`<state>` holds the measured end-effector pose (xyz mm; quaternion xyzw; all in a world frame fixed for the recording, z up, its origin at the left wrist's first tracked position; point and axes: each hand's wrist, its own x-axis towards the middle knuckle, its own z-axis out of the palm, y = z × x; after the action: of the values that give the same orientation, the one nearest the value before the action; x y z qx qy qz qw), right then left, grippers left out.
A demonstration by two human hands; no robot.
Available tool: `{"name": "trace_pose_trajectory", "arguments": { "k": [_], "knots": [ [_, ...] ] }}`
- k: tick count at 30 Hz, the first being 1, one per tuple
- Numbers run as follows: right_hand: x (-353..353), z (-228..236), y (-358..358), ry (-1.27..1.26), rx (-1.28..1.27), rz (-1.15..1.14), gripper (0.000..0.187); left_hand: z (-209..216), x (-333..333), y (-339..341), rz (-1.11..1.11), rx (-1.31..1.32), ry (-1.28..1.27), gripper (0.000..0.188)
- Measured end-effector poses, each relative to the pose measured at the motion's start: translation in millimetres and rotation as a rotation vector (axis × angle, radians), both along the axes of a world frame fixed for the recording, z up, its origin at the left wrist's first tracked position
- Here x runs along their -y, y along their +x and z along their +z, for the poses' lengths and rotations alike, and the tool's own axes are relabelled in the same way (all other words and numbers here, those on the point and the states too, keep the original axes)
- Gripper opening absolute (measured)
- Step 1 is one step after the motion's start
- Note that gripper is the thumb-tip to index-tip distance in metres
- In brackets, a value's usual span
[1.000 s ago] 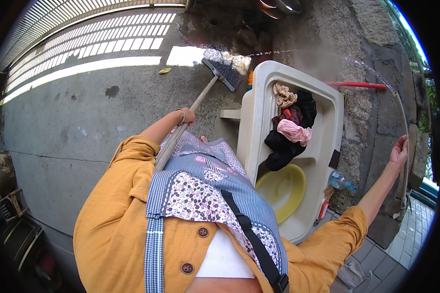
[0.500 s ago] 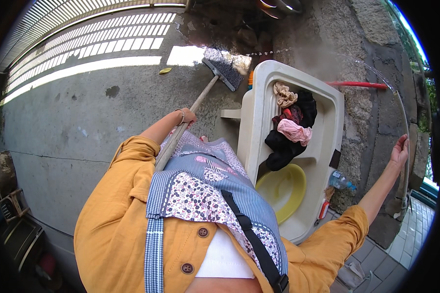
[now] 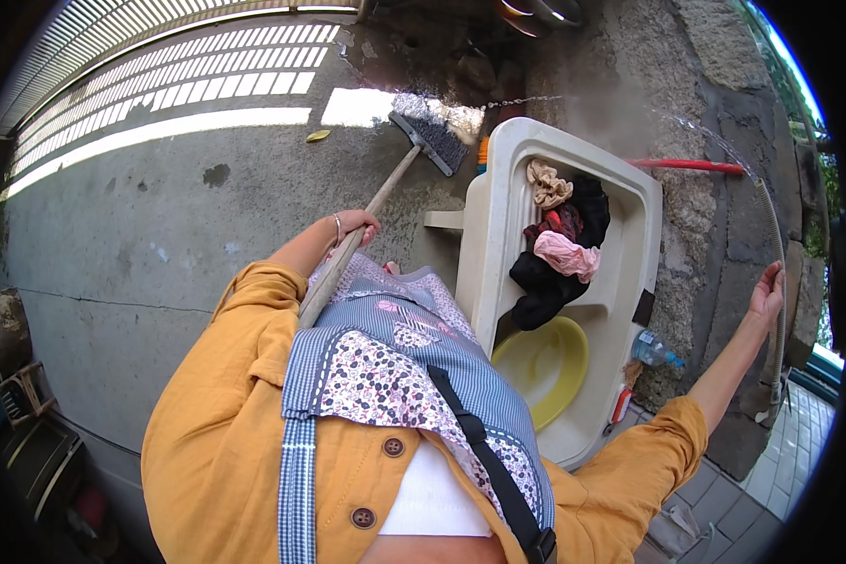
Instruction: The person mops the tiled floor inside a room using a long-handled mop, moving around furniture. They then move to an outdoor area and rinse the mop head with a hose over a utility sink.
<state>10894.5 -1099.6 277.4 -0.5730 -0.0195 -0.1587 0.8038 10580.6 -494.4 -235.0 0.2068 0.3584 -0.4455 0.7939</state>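
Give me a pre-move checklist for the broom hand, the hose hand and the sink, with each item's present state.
1. Left hand wrapped round the wooden broom handle: ok.
2. Dark bristle broom head down on the grey concrete floor: ok.
3. Right hand on the grey hose by the stone wall: touching it; grip cannot tell.
4. Water leaving the hose: thin spray visible, ok.
5. Cream plastic sink free for use: not ok, dark and pink clothes piled inside.
6. Yellow round basin empty: ok.
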Motion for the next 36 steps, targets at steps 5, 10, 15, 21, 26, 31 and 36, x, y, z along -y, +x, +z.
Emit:
{"name": "trace_pose_trajectory", "arguments": {
  "k": [5,10,15,21,26,31,36],
  "knots": [
    [5.3,-0.1,2.3,-0.028,0.002,-0.007,0.015,-1.6,2.9,0.3,0.162,-0.128,-0.3,0.029],
    [10.9,-2.3,6.0,-0.023,-0.006,-0.021,0.016,45.0,1.8,22.7,0.072,-0.002,-0.153,0.029],
    [17.4,-2.3,11.1,-0.035,0.001,0.0,0.016,70.9,0.5,45.9,0.048,0.077,-0.201,0.028],
    [23.4,2.2,15.9,-0.01,-0.002,0.004,0.016,75.0,7.3,42.4,0.067,0.079,-0.216,0.029],
    [21.0,-2.0,12.1,-0.001,-0.026,0.016,0.017,46.2,10.5,20.2,0.079,-0.004,-0.264,0.03],
    [19.1,-3.0,8.6,-0.013,-0.042,0.022,0.017,14.3,10.8,-9.0,0.063,-0.108,-0.219,0.031],
    [20.9,-5.2,6.4,-0.073,-0.027,-0.025,0.016,5.8,12.2,-12.6,0.063,-0.104,-0.208,0.03]
  ]
}}
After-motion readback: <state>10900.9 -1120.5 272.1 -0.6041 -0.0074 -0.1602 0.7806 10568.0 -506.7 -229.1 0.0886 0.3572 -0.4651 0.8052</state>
